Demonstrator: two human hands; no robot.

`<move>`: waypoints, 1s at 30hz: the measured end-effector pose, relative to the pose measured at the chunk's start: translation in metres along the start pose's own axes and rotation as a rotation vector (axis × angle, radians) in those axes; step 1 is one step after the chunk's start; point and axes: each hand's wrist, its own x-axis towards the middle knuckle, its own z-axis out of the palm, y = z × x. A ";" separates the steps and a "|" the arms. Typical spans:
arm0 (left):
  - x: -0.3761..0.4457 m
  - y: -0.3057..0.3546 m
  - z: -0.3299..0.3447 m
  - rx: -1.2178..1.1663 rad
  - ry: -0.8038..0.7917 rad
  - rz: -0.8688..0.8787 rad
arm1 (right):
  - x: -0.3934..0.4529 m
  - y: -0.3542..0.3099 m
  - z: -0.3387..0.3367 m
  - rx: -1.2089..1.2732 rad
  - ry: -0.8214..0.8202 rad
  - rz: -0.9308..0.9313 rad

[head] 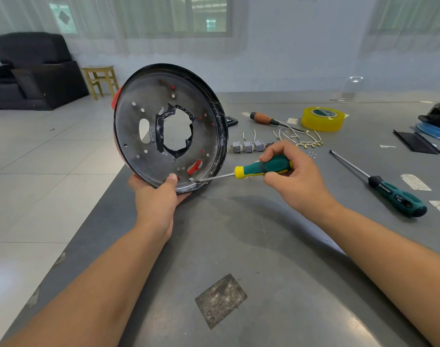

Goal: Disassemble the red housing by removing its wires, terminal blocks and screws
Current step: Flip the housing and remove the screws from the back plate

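Note:
The round red housing [149, 156] stands tilted on its edge at the table's left side, its grey metal inside facing me, with a large ragged hole in the middle. My left hand [159, 194] grips its lower rim, thumb inside. My right hand [291, 176] holds a green and yellow screwdriver [261, 167]; its tip sits at a small screw [191, 179] near the lower rim. Three grey terminal blocks [247, 146] and a heap of loose wires [301, 139] lie on the table behind my right hand.
A second green screwdriver [386, 185] lies to the right, a wooden-handled tool [264, 118] and a yellow tape roll [322, 118] farther back. Small loose screws [312, 154] lie near the wires. A black and blue object [436, 123] sits at the far right. The table's left edge [106, 196] runs beside the housing.

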 end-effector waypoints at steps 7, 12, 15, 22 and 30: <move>0.001 0.001 0.000 -0.008 0.003 -0.012 | 0.005 0.007 -0.004 0.102 0.067 0.066; 0.002 0.000 -0.002 -0.044 0.003 -0.020 | 0.009 0.023 -0.021 0.304 0.016 0.220; 0.003 0.000 -0.002 -0.051 0.007 -0.021 | 0.007 0.036 -0.025 0.181 -0.103 0.259; 0.004 -0.002 -0.003 -0.064 -0.024 -0.010 | 0.006 0.039 -0.030 -0.313 -0.365 0.094; -0.001 0.002 -0.002 -0.020 -0.055 -0.013 | 0.009 0.021 -0.018 -0.604 -0.378 -0.111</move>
